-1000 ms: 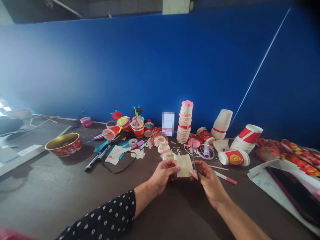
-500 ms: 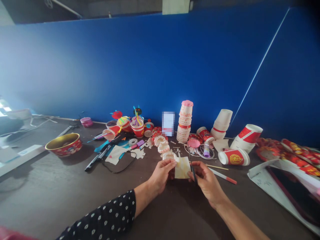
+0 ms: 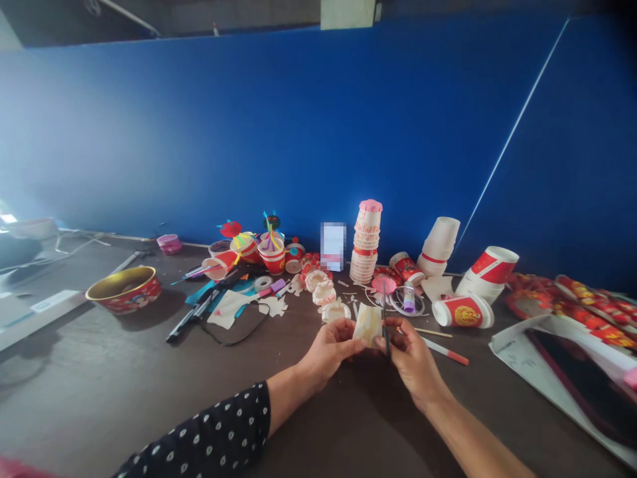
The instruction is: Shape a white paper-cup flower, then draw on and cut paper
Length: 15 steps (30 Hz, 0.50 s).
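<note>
My left hand (image 3: 326,352) pinches a small cream paper piece with yellow marks (image 3: 368,324) by its left edge, just above the dark table (image 3: 149,392). My right hand (image 3: 413,355) is closed round thin dark scissors (image 3: 385,322) whose blades stand upright against the paper's right edge. Both hands meet in front of a litter of cut paper scraps (image 3: 336,309).
A tall stack of paper cups (image 3: 365,242), red and white cups (image 3: 462,311) lying on their sides, a gold-lined red bowl (image 3: 123,289), pens (image 3: 192,312), a red-tipped stick (image 3: 445,350) and an open folder (image 3: 562,372) at the right crowd the table. A blue wall rises behind.
The paper piece has turned from facing me to nearly edge-on and looks narrower. The scissors have shifted slightly left against it. Both hands stay in about the same place.
</note>
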Motion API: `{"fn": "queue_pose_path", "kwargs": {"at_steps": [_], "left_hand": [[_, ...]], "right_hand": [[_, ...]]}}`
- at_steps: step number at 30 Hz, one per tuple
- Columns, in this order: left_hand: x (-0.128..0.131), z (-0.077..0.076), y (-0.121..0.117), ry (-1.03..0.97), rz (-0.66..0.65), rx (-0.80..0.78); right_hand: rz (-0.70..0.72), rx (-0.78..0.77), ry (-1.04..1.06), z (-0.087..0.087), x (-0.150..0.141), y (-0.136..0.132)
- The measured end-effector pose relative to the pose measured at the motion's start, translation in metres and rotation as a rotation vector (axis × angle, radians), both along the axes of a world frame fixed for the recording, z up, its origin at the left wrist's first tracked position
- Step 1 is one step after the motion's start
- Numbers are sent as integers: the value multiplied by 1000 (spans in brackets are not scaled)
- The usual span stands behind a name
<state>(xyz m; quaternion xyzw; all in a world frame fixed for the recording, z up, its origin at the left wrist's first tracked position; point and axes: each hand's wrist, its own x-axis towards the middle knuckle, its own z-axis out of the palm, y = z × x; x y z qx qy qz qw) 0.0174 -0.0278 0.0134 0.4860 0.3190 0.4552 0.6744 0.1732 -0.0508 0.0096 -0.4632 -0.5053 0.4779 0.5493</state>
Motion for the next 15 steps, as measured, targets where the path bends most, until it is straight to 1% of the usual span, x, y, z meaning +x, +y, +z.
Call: {"fn": "queue_pose_path", "kwargs": {"at_steps": [3,6,9,12,15], "left_hand": [[1,-3,1,54,39,12],[2,-3,1,57,62,-5],[2,1,0,24,39,-41],[3,4,-2,-23,3,-51],[3,5,-2,-55,11,-79]], "right_hand": [[37,-12,5,0,-1,-1],[91,-21,22,1,-3,-2],[128,-13,28,3,-5,-3],[135,-13,27,4,-8,-3],[145,-21,36,2,-10,-3]]}}
